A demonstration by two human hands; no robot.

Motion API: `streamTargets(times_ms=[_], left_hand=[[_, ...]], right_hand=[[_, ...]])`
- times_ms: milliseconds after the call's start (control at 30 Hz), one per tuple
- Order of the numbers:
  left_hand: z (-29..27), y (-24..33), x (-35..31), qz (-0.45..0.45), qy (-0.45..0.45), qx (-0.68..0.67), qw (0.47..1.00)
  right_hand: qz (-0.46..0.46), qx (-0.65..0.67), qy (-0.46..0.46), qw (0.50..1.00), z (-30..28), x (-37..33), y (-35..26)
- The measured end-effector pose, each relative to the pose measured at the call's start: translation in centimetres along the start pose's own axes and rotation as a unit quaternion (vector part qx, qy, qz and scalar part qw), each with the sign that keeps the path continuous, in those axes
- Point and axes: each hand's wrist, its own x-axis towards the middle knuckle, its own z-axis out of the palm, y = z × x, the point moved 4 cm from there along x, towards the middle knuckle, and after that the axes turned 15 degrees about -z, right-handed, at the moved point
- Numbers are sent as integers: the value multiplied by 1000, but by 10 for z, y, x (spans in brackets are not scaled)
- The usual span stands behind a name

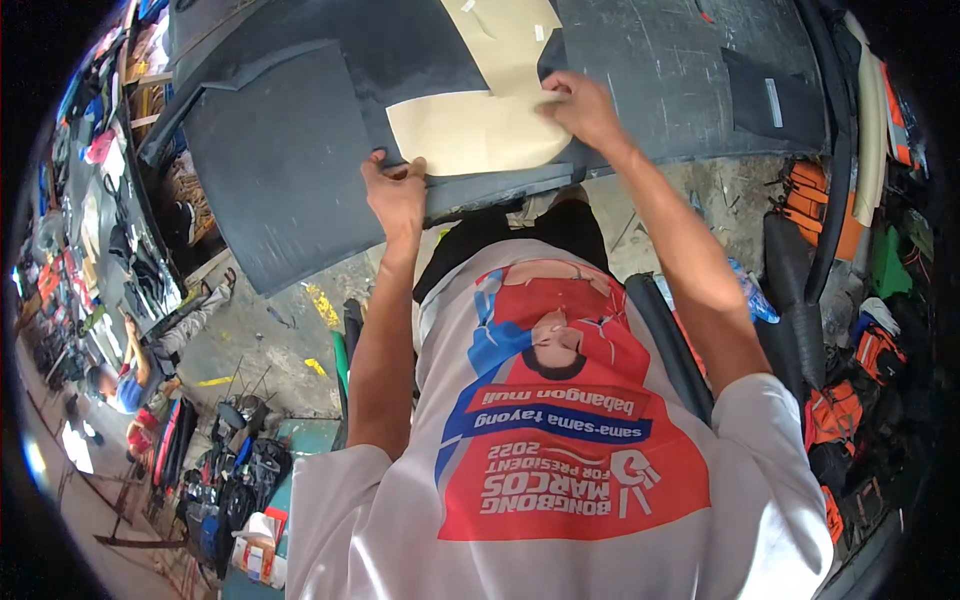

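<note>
A cream card template point(470, 135) with a curved lower edge lies on a large black sheet point(285, 185) spread over the work table. A second cream part point(512, 50) runs up and away from it; whether the two are joined I cannot tell. My right hand point(588, 112) pinches the template's right end between thumb and fingers. At its lower left corner rests my left hand point(397, 195), thumb and forefinger apart, the thumb touching the card's edge and the forefinger on the black sheet.
A small black piece with a pale strip point(773, 103) lies at the table's right. Long rolls point(832, 140) stand beside that end. Orange bags point(806, 200) are piled on the right. Black bags point(235, 470) crowd the lower left, and a person point(125, 385) sits at far left.
</note>
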Motion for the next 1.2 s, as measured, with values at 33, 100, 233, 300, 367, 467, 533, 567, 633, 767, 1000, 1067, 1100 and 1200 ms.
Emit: streamTargets(times_ms=[33, 100, 233, 300, 367, 467, 533, 567, 633, 767, 1000, 1067, 1100, 1200], left_hand=[[-2, 2, 4, 26, 9, 58, 998], [-5, 0, 6, 51, 19, 117, 992], [-3, 5, -3, 82, 40, 141, 986], [-3, 12, -10, 100, 50, 159, 981], [-4, 13, -13, 108, 57, 168, 978], [-5, 12, -14, 109, 52, 165, 979], [-4, 14, -15, 95, 45, 167, 980], [-3, 14, -16, 80, 37, 168, 982], [-4, 13, -17, 64, 30, 170, 983], [-2, 20, -21, 190, 82, 298, 932], [35, 44, -35, 527, -42, 392, 753], [35, 42, -27, 527, -50, 414, 741], [33, 40, -23, 529, -58, 436, 726], [34, 49, -10, 522, -96, 475, 702]], right_hand=[[-38, -64, -9, 997, -4, 11, -3], [-76, -125, -17, 989, -3, 16, -9], [-51, -160, 57, 984, -6, 17, -9], [-36, -164, 56, 984, -9, 13, -9], [-29, -165, 54, 984, -10, 9, -11], [-13, -122, 47, 991, -11, 3, -11], [-14, -128, 47, 991, -12, 3, -8], [-15, -134, 46, 990, -12, 4, -6], [-16, -139, 44, 989, -12, 4, -4], [-35, -152, 53, 986, -13, 3, -2], [-20, -128, 48, 990, -13, 4, -4], [-14, -119, 41, 992, -13, 4, -8], [-8, -110, 37, 993, -13, 5, -10], [-13, -113, 48, 992, -13, 3, -4]])
